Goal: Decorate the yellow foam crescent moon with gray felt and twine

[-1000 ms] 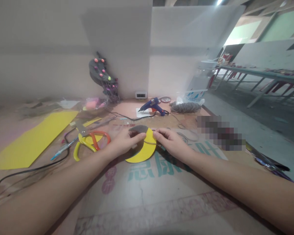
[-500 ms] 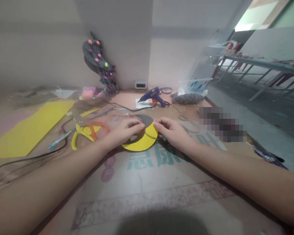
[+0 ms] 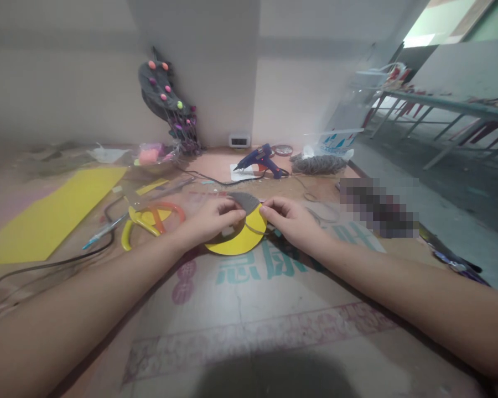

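A yellow paper crescent [image 3: 237, 243] lies low over the table, its upper part wrapped in grey yarn [image 3: 244, 202]. My left hand [image 3: 219, 219] is closed on the crescent's left side, thumb on the yarn-covered part. On the right, my right hand [image 3: 285, 219] pinches at the edge where the grey wrapping meets bare yellow paper. A loose strand of grey yarn curves across the yellow between the two hands. The fingertips under the piece are hidden.
Scissors with yellow and orange handles [image 3: 143, 224] and a blue pen [image 3: 103, 232] lie left, by a yellow sheet [image 3: 62, 215]. Behind are a blue glue gun [image 3: 259, 159], a grey yarn bundle [image 3: 319, 164] and a small digital clock [image 3: 239, 141]. A decorated grey crescent [image 3: 160, 91] leans against the wall.
The view has shifted very slightly. Both hands keep nearly the same place and grip on the crescent and yarn.
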The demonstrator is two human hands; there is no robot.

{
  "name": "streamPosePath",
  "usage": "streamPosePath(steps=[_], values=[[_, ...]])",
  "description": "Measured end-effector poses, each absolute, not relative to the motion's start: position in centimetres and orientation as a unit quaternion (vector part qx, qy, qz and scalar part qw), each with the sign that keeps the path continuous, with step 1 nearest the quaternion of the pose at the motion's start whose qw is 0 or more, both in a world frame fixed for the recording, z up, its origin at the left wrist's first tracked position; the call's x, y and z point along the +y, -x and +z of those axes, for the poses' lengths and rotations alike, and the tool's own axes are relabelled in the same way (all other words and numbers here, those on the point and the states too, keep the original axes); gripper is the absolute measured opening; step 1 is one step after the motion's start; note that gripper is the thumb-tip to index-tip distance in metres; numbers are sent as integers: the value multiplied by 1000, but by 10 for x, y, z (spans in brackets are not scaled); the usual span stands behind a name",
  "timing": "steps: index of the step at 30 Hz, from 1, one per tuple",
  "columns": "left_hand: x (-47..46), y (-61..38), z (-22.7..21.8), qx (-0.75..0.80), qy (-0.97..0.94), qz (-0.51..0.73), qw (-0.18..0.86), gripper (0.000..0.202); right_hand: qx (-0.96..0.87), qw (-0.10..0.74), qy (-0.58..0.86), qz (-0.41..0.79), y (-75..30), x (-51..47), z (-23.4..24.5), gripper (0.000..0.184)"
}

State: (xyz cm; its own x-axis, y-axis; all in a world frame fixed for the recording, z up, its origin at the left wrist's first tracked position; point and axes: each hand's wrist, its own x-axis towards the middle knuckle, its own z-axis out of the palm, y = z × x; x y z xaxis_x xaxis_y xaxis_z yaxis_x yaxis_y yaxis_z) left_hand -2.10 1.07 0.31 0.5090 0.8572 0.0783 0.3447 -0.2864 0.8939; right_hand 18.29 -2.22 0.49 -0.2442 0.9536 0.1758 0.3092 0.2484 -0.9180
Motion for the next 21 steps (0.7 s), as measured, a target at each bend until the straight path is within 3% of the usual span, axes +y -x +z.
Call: streamPosePath(steps=[8,11,15,18,21], values=[[7,21,6,435,-723,316,434,32,-707,370,484,359,-194,-17,28,24],[6,21,8,428,-748,292,415,30,-735,383,506,240,-211,-5,44,17],[6,20,10,416,-771,280,392,31,-813,302,494,64,-223,6,37,23],[6,20,12,415,-775,284,383,31,-869,228,440,11,-220,8,19,32],[5,19,11,415,-765,282,405,29,-889,201,411,-25,-217,8,8,29]])
